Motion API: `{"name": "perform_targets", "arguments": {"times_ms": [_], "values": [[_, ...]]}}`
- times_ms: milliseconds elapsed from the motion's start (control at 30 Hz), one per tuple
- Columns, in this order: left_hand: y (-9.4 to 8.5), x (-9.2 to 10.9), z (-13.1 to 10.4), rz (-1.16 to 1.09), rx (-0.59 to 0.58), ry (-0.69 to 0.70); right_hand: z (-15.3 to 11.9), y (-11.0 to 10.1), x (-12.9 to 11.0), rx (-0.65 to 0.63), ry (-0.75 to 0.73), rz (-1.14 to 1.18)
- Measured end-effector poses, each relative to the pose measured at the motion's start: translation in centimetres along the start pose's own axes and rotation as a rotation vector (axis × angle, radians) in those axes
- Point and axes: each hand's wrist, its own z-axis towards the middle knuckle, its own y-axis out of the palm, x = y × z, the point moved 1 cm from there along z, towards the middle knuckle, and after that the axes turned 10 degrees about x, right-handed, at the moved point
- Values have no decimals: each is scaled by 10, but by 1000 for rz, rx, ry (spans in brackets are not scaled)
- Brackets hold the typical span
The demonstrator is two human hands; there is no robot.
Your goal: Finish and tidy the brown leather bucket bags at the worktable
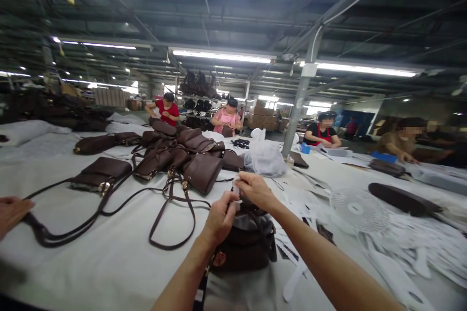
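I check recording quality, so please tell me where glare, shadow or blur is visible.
Head view: the ceiling lamps glare; head view: the table darkens at lower left; head view: the far-right co-worker looks dim and soft; head view: the white piece in the fingers lacks clear detail.

The bag [251, 255] at the lower centre is dark brown with a coppery-gold round charm [219, 258]; a white strip [237, 188] shows above it. Matching brown colours the heaped bags [202, 173], left of centre. The tabletop [120, 265] is off-white. At right, a white fan [359, 210] bears a radiating pattern. A small container [305, 148], right of centre, is bright blue.
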Motion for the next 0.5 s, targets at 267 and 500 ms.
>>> {"name": "perform_targets", "arguments": {"times_ms": [267, 500], "values": [[-26, 18, 35, 449, -332, 327, 18, -16, -27, 39, -108, -162], [-24, 29, 25, 196, -345, 158, 34, -10, -30, 67, -44, -275]]}}
